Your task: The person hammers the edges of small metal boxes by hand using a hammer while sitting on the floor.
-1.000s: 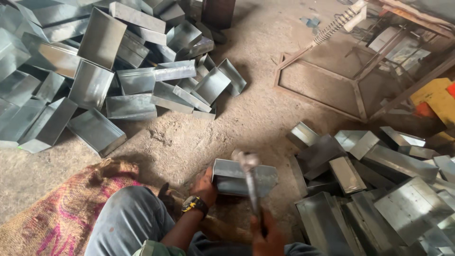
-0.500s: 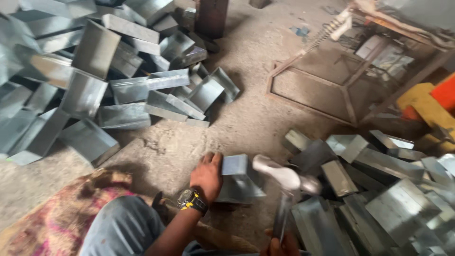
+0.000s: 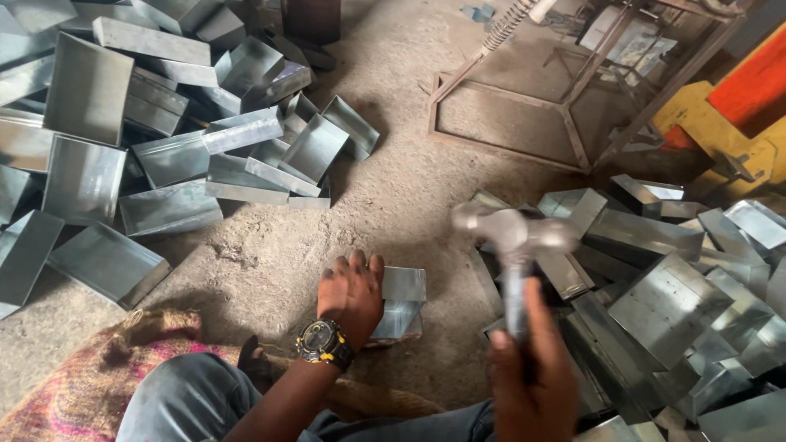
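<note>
Dusty concrete floor (image 3: 409,188) is carrying everything, gritty and bare around the folded metal box (image 3: 399,304) that is lying near the middle of the lower part of the view; the left hand (image 3: 352,288) is pressing down flat on the box's left end, fingers spread over its top, its grip resting rather than clenched, a black and yellow wristwatch (image 3: 324,342) sitting on the wrist just below the box; the right hand (image 3: 530,385) is hovering to the right of the box, its grip clenched around the handle of a hammer (image 3: 514,245), whose blurred steel head is hanging above and to the right of the box, apart from it; a pile of finished metal trays (image 3: 164,147) is lying well to the upper left of the box; a heap of flat metal sheets (image 3: 671,286) is lying just to the right of the box, behind the hammer; a rusty steel frame (image 3: 524,115) is standing well above the box; a pink woven sack (image 3: 90,385) is lying to the lower left of the box, beside the person's knee
</note>
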